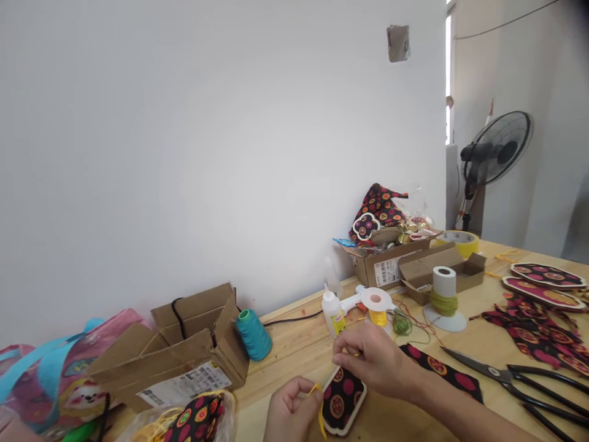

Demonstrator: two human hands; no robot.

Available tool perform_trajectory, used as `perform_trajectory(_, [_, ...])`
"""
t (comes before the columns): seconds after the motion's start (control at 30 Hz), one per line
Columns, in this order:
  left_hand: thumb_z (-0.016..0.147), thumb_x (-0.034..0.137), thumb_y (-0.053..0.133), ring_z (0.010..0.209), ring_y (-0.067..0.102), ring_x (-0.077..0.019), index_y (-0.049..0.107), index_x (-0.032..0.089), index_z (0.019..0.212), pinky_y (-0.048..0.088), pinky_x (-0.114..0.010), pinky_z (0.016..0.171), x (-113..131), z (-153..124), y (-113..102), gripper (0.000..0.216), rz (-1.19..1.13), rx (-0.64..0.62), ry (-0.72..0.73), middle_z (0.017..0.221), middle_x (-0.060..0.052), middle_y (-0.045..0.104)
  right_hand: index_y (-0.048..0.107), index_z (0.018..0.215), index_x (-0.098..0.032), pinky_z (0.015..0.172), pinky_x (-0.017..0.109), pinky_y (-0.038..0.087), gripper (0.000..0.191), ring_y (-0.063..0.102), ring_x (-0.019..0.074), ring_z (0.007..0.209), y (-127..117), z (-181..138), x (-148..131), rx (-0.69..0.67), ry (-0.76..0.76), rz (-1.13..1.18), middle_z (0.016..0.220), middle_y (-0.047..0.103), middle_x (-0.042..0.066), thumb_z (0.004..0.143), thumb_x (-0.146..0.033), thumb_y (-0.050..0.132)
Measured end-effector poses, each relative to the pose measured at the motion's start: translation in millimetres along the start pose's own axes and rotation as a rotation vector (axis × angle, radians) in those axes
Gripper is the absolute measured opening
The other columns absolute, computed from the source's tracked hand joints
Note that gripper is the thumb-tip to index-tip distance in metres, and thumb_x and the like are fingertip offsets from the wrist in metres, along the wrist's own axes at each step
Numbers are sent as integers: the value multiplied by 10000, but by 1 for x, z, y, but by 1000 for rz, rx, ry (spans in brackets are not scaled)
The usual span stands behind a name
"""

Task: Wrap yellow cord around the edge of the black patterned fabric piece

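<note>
A small patterned fabric piece [341,400] with a cream border and cut corners lies tilted between my hands, low in the head view. Its cloth is black with red and orange round motifs. My left hand [294,410] pinches a yellow cord [321,417] at the piece's left edge. My right hand [375,361] is closed over the upper edge, its thumb and fingertips pinched together. A bit of yellow cord shows at those fingertips; the fingers hide most of it.
Behind my hands stand a glue bottle [333,312], a white spool [376,301] with yellow cord and a green cord spool [444,293]. Large black-handled scissors [510,377] lie right, beside a patterned cloth strip [444,371]. Left are a cardboard box [184,356] and teal thread cone [254,335].
</note>
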State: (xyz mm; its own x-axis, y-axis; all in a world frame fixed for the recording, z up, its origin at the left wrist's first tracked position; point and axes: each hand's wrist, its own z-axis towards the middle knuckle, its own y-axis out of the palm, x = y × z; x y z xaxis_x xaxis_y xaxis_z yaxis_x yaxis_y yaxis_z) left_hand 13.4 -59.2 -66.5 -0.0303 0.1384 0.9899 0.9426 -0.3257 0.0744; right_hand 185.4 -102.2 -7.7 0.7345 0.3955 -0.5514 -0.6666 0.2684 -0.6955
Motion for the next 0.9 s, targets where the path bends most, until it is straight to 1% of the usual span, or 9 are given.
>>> perform_trajectory(0.03, [443,403,700,258,333,-40,560,134,464,176,-154,335,0,0,-1,304,-36,-3,0,278,36,516,602,650,-197,455,205,255,144,460,102,479,-1,1,2,-8,12,-26,506,546,-24,739,-248,500])
perform_trajectory(0.1, [438,372,718,288,424,-70,588,121,477,266,-165,354,3,-1,-1,286,-82,-21,-17,299,13,549,604,652,-203,474,212,263,134,492,116,517,-3,2,4,-12,40,-66,540,578,-14,733,-235,503])
perform_trajectory(0.17, [438,342,728,336,506,-117,616,105,497,357,-206,398,8,-4,1,269,-93,-42,-31,341,-20,592,604,672,-210,493,218,275,129,519,129,554,-2,2,4,0,71,-82,584,608,-5,738,-240,497])
perform_trajectory(0.27, [452,321,727,389,548,-144,648,95,520,414,-243,457,17,-9,4,249,-127,-58,-23,392,-39,622,603,697,-214,505,221,289,134,540,139,580,0,1,4,12,96,-75,616,626,1,748,-261,488])
perform_trajectory(0.43, [470,325,718,375,507,-98,676,118,523,429,-222,509,23,-12,4,217,-187,-17,2,386,0,606,602,718,-210,527,220,309,133,553,141,605,4,0,4,12,49,-63,636,636,7,755,-255,483])
perform_trajectory(0.57, [458,347,717,451,559,-148,699,112,546,430,-231,505,18,-8,2,251,-128,1,9,436,-42,650,599,729,-211,516,216,308,134,548,135,582,4,-1,2,9,13,-57,627,635,6,761,-251,476])
perform_trajectory(0.63, [458,342,719,473,575,-164,708,115,569,441,-254,536,16,-6,1,253,-110,-3,11,465,-57,668,599,728,-212,499,214,300,135,537,129,550,3,-2,0,7,7,-61,605,627,1,761,-252,475])
perform_trajectory(0.73, [460,329,721,477,580,-169,712,117,589,449,-283,571,16,-6,1,248,-101,-8,10,476,-60,673,598,733,-212,497,215,297,139,539,129,546,4,-2,-1,9,-11,-64,600,627,-1,765,-255,470])
perform_trajectory(0.9, [456,328,721,462,574,-172,712,115,575,448,-289,565,17,-7,2,244,-95,-10,6,454,-52,663,585,733,-216,523,225,298,142,562,147,608,4,-2,-1,31,7,-109,647,641,6,778,-250,455])
